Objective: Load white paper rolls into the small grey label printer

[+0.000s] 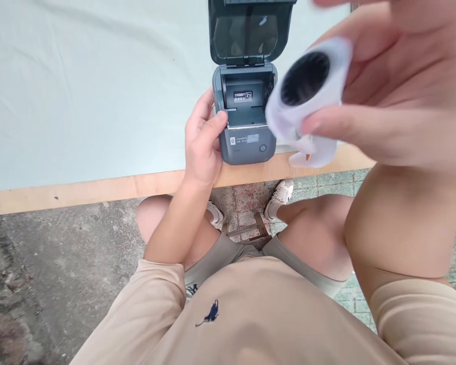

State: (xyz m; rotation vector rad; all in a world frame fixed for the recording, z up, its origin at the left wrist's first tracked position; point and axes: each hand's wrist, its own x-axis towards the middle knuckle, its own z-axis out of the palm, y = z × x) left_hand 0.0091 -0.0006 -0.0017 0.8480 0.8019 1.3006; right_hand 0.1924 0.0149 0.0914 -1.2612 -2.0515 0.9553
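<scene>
A small grey label printer [245,133] stands at the table's near edge with its dark lid [248,31] swung up and its paper bay showing. My left hand [202,140] grips the printer's left side, thumb on its top edge. My right hand [380,86] is raised close to the camera and holds a white paper roll [307,94] with a dark hollow core. A loose strip of paper hangs from the roll. The roll hovers just right of the printer's open bay.
The table is covered by a pale green cloth [83,86], with a bare wooden edge [99,187] along the front. Below are my knees, white shoes [280,196] and a rough concrete and tile floor [61,263].
</scene>
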